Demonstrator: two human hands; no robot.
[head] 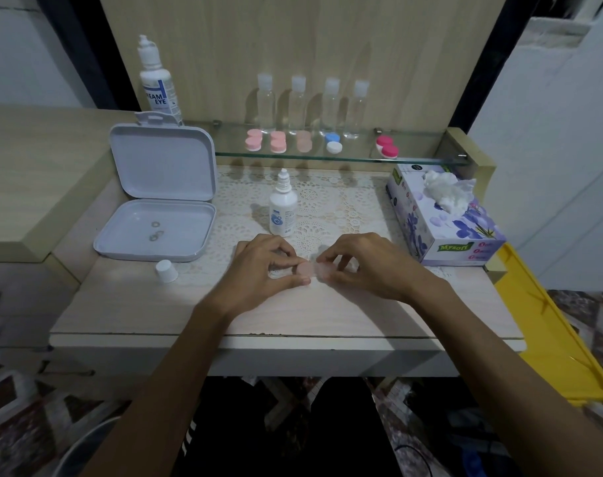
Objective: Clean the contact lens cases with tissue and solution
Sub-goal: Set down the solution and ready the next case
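- Right now we hold a pale pink contact lens case (308, 270) low over the near middle of the desk (155, 304), just this side of the lace mat (327, 201).
- Our left hand (262, 266) pinches the pink round end of the case between thumb and fingertips, the fingers curled close together.
- Our right hand (365, 263) pinches the clearer, whitish end of the same case, its fingers bent inward; we cannot tell whether that end is a cap or a bit of tissue.
- Just beyond our hands, a small white solution bottle (282, 208) stands upright on the mat, its nozzle bare.
- A white cap (165, 270) sits on the desk to the left of our left hand, well apart from the bottle.
- At the left, an open white hinged box (159, 197) rests with its lid upright; small ring-like things (154, 231) lie in its tray, too small for us to identify.
- At the right, a floral tissue box (441, 222) lies with tissue (446, 189) bunched out of its top.
- On the far glass shelf (413, 156), more lens cases stand in a row: pink ones (253, 141), a blue-and-white one (333, 142), and a red-and-white one (387, 146) off to the right.
- Behind them, four clear bottles (313, 105) with white caps stand upright against the wooden back panel.
- At the far left, a tall solution bottle (159, 84) stands behind the box lid.
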